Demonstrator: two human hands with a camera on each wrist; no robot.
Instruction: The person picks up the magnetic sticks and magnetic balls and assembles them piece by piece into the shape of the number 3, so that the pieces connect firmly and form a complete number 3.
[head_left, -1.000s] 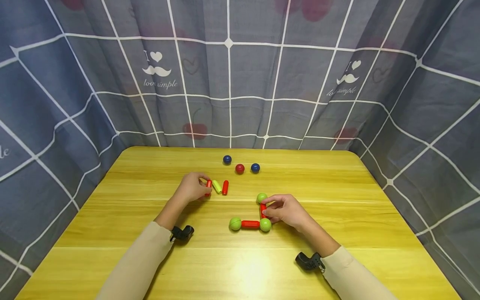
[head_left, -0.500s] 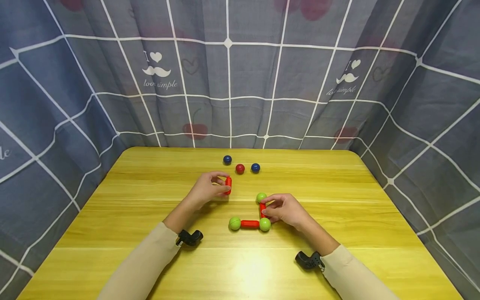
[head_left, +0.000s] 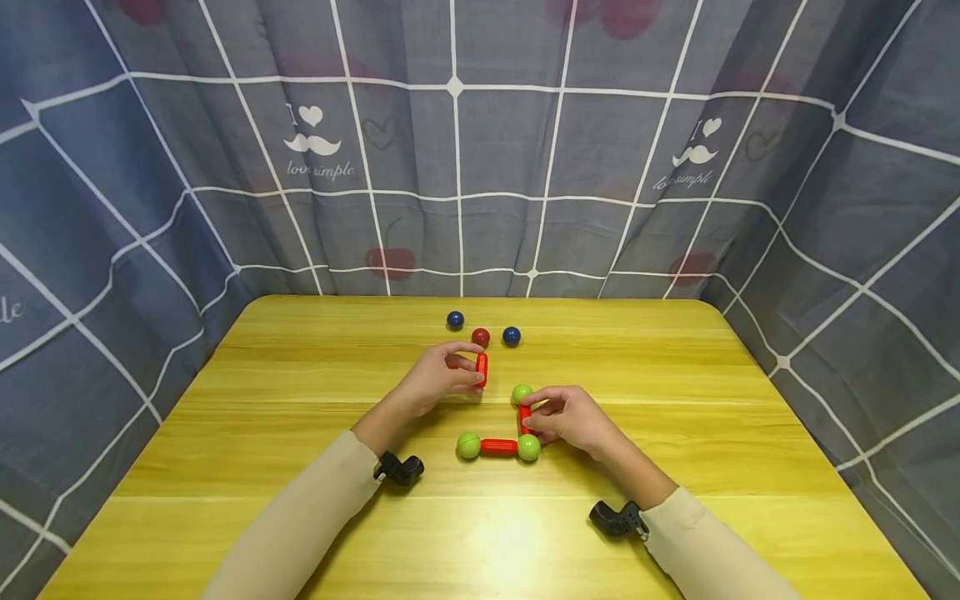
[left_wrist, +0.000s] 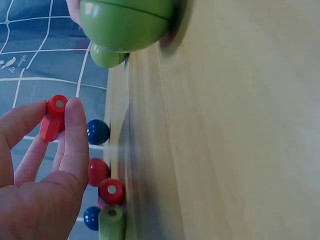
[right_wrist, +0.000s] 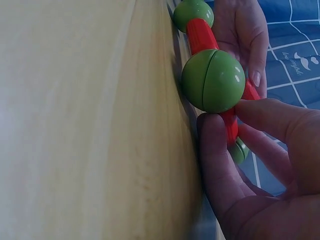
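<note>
My left hand [head_left: 435, 379] pinches a red magnetic rod [head_left: 482, 371] between thumb and fingers, above the table. A small metal disc shows in the rod's end in the left wrist view. My right hand [head_left: 576, 419] grips another red magnetic rod [head_left: 524, 420], part of an L-shaped build lying on the table. That rod joins a far green ball [head_left: 522, 393] to the green corner ball [head_left: 528, 447]. From the corner, a further red rod [head_left: 498, 447] runs left to a third green ball [head_left: 468, 446]. The right fingers cover part of the gripped rod.
Two blue balls [head_left: 455, 319] and a red ball [head_left: 481, 337] lie farther back. A loose red rod [left_wrist: 111, 191] and a lime-green rod [left_wrist: 112, 225] show in the left wrist view, hidden by the left hand in the head view. A grey curtain [head_left: 495, 167] hangs behind the table.
My left hand has carried the red magnetic rod rightward from beside the loose rods, toward the build. The right hand keeps its grip in nearly the same place.
</note>
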